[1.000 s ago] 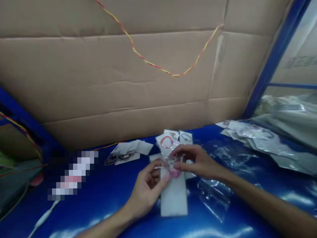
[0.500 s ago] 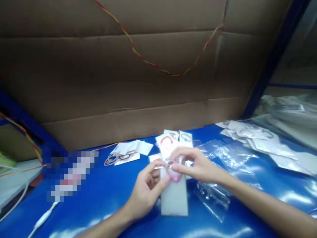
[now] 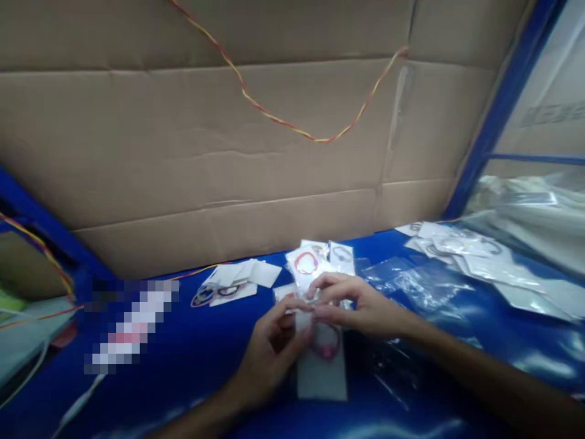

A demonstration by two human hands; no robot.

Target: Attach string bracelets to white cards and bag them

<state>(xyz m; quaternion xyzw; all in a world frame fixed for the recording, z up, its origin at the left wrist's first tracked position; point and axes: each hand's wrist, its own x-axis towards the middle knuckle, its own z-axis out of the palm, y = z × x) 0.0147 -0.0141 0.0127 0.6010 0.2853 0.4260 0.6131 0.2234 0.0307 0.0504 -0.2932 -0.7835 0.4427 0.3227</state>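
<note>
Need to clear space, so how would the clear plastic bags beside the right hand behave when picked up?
The clear plastic bags would probably flop, since they lie wrinkled. They are likely light: the blue tabletop shows through them. Their glossy highlights suggest they may be slippery.

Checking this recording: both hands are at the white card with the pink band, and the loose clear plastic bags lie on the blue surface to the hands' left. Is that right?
One slip: the head view shows the loose clear plastic bags on the blue surface to the right, beside the right hand, not the left. The rest holds.
</note>
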